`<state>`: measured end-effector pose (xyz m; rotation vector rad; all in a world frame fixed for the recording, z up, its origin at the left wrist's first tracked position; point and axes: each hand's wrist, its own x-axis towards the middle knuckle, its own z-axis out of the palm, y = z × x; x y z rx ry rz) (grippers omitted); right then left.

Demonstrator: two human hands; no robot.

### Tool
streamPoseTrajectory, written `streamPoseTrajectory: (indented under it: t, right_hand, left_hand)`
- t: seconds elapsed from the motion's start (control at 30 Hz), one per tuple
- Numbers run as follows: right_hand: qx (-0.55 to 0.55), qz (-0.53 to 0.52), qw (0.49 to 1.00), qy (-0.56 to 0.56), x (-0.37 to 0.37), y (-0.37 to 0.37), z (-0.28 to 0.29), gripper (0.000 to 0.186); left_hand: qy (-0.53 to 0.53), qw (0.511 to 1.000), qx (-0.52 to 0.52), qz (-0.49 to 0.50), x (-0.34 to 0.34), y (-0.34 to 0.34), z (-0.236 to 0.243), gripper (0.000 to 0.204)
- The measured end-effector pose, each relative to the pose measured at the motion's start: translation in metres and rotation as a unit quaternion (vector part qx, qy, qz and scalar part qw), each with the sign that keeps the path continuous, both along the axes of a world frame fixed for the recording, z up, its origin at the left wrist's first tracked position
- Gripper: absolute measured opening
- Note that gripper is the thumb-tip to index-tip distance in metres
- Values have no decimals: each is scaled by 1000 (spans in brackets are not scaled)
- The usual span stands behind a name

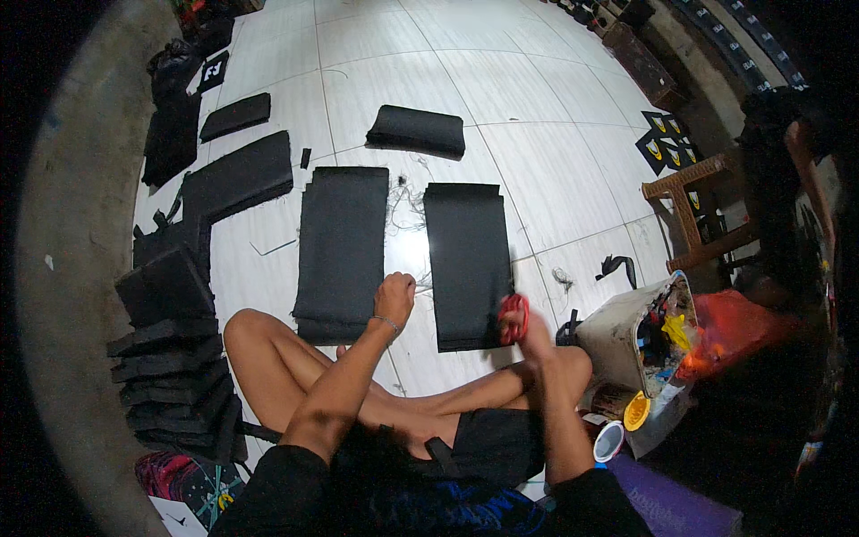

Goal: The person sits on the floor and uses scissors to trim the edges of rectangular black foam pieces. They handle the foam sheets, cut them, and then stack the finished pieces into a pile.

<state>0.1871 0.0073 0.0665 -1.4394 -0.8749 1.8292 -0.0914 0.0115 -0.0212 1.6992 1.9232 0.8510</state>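
Note:
I sit cross-legged on the floor between two stacks of black cloth. My left hand (395, 297) is closed in a fist at the inner edge of the left cloth stack (343, 242). Loose thread shows beside its fingers, but whatever it grips is hidden. Red-handled scissors (513, 319) are in my right hand (534, 342), somewhat smeared by motion. They are over the lower right edge of the right cloth stack (468, 259); the blades cannot be made out.
Tangled thread (407, 199) lies between the stacks. A further black stack (416, 131) sits beyond, and more folded black pieces (170, 376) pile up at left. At right stand a tilted scrap bin (617, 329), a red plastic bag (738, 327) and a brown stool (687, 183).

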Motion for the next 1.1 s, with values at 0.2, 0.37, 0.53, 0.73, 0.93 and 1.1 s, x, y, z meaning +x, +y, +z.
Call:
streamPoseTrajectory:
  t: [0.2, 0.37, 0.53, 0.73, 0.93, 1.1]
  right_hand:
    - [-140, 60, 988, 4, -73, -111, 2, 35]
    - [-95, 127, 983, -90, -84, -101, -9, 47]
    - [-67, 125, 977, -162, -86, -89, -27, 60]
    - [-71, 93, 982, -148, -92, -83, -30, 54]
    - [-50, 75, 986, -142, -93, -71, -41, 47]
    - [-43, 93, 983, -154, -91, -68, -41, 41]
  left_hand:
    - [-9, 999, -24, -22, 0, 7, -3, 11]
    - [-13, 999, -36, -21, -2, 7, -2, 11]
    - [-16, 999, -31, -27, -1, 9, 3, 12]
    - [-13, 1000, -17, -15, -3, 8, -6, 13]
    - [-1, 999, -22, -25, -3, 8, -5, 13]
    - [-16, 999, 6, -27, -3, 7, -9, 12]
